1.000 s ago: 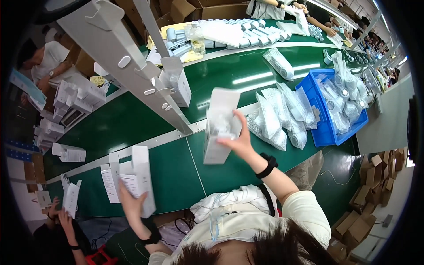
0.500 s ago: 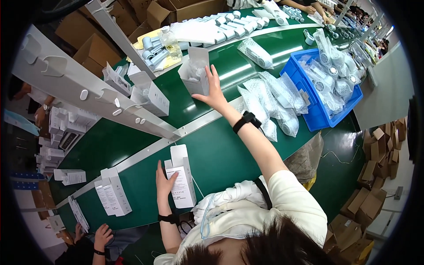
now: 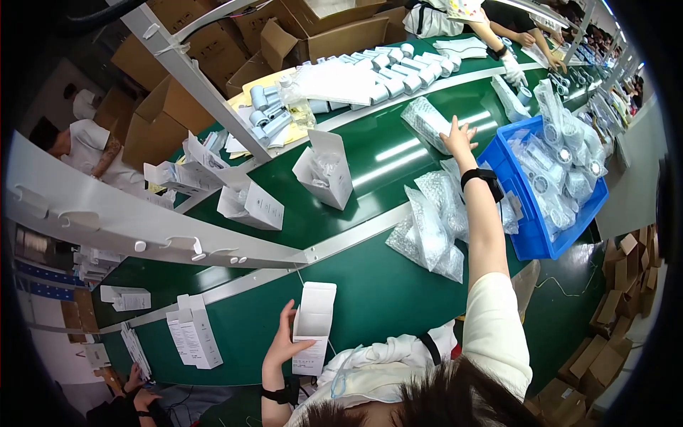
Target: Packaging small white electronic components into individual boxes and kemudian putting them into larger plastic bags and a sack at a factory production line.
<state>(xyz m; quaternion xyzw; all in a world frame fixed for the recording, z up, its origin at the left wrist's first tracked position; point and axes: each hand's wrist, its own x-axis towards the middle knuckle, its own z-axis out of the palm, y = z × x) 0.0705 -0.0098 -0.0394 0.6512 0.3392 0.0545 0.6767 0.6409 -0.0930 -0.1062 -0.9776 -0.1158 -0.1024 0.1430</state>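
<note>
My left hand [image 3: 283, 340] is at the near table edge, its thumb across the front of a white carton [image 3: 313, 324] and its fingers along the left side. That carton stands with its top flap raised. My right hand [image 3: 459, 138] is stretched far forward over the green belt, fingers spread, at the right end of a bubble-wrapped package [image 3: 425, 122]. Whether the fingertips touch the wrap I cannot tell. More bubble-wrapped packages [image 3: 434, 238] lie below my right forearm. On the belt stands an open white carton [image 3: 326, 176] with clear wrap inside.
A blue bin [image 3: 530, 238] full of wrapped packages sits at the right. Another filled carton [image 3: 250, 205] and closed white cartons [image 3: 196, 334] are at the left. A metal post [image 3: 192, 78] rises at the back left. A co-worker's gloved hand [image 3: 513, 70] works across the belt.
My right hand has moved away from the open carton on the belt, rightward to the bubble-wrapped package. My left hand stays at its carton, which now shows more of its top. The view has shifted.
</note>
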